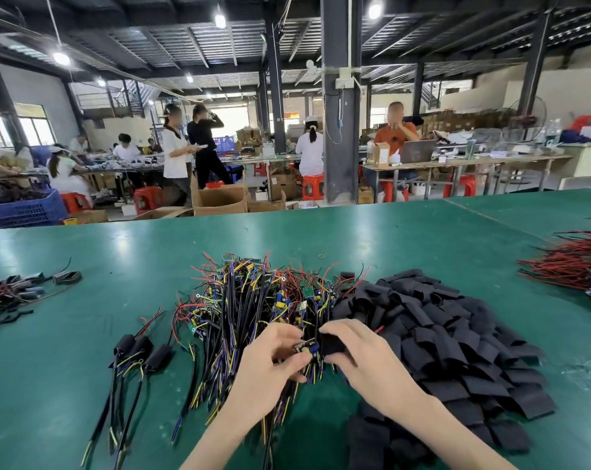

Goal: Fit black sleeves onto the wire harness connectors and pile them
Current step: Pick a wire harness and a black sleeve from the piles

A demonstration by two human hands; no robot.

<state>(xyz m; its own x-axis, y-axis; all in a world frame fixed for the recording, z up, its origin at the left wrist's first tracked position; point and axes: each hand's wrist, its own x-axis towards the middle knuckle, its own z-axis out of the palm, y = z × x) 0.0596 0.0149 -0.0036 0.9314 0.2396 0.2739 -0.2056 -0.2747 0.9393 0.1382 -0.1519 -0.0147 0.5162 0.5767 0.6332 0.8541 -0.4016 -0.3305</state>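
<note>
1. One wide-angle view from the person's head faces forward and down over the green worktop [118, 252].
2. The left hand [270, 364] and right hand [358, 354] sit very near, bottom centre.

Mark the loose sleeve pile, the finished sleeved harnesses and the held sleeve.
loose sleeve pile [456, 337]: head view, middle of heap.
finished sleeved harnesses [143, 346]: head view, the middle sleeve.
held sleeve [332, 345]: head view, exposed black face.

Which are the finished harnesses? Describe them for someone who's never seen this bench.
On the green table, find the tangled heap of bare harnesses in the middle. Just left of it lie three sleeved harnesses side by side; unlike the heap's, each has a black sleeve covering its end.
</note>
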